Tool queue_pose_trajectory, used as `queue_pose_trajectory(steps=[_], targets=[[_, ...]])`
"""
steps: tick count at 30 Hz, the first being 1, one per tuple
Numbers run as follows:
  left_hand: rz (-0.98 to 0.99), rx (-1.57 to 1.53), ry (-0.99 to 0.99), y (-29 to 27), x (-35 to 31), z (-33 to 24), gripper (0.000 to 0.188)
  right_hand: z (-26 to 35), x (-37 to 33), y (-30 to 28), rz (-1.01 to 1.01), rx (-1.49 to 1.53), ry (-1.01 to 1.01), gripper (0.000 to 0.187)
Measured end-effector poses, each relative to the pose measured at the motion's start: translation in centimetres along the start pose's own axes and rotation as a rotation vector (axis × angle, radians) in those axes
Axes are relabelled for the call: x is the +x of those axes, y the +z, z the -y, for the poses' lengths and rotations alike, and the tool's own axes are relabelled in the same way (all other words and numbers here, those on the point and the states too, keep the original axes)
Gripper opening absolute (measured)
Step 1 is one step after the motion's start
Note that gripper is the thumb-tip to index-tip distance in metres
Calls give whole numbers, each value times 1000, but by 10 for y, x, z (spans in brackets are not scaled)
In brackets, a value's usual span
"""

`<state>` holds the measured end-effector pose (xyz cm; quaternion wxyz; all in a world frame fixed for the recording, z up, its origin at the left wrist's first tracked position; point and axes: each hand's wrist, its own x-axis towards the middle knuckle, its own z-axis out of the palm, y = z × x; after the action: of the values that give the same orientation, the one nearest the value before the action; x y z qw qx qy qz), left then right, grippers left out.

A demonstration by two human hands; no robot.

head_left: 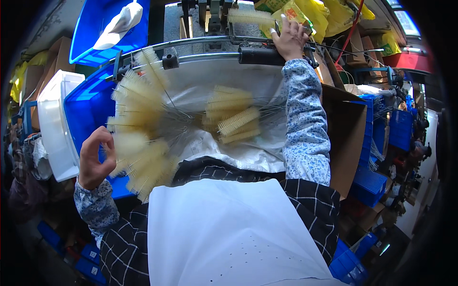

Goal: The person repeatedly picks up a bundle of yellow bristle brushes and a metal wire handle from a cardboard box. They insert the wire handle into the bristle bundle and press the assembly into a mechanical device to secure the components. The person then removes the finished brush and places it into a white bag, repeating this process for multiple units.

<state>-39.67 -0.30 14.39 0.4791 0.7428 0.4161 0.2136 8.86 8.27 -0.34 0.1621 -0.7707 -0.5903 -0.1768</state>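
Note:
My left hand (97, 159) is at the left, thumb and forefinger brought together in a ring beside a fan of pale yellow bristle brushes (136, 102). What is between its fingertips, if anything, I cannot make out. My right hand (290, 40) reaches to the far right end of a metal rail (205, 56), fingers stretched and apart over the fixture there. Next to its thumb and forefinger, a single bristle brush (250, 17) lies level. A second bunch of brushes (234, 114), with thin wire stems pointing right, sits on the white plastic sheet (191, 78) before me.
Blue bins (86, 102) and a white plastic box (59, 119) stand at the left. A white cap (121, 26) lies in the upper blue bin. Yellow plastic bags (329, 16) are at the far right, and an open cardboard box (346, 128) is beside my right arm.

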Motion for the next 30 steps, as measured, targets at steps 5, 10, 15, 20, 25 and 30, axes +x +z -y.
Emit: queue_pose_trajectory(steps=[5, 10, 15, 20, 25, 30], targets=[[-123, -121, 162, -23, 1, -7, 22, -8, -4, 6, 66, 202, 28, 39], [-192, -99, 268, -37, -5, -6, 21, 11, -5, 11, 67, 252, 23, 38], [-230, -152, 280, -41, -15, -4, 23, 39, -3, 8, 108, 246, 34, 36], [-256, -217, 289, -38, -12, -6, 25, 71, -3, 3, 78, 217, 27, 34], [-249, -341, 275, -21, 8, -25, 24, 111, 1, -5, 145, 203, 24, 32], [-172, -432, 292, 7, 30, -27, 25, 134, -1, -5, 180, 214, 0, 33]])
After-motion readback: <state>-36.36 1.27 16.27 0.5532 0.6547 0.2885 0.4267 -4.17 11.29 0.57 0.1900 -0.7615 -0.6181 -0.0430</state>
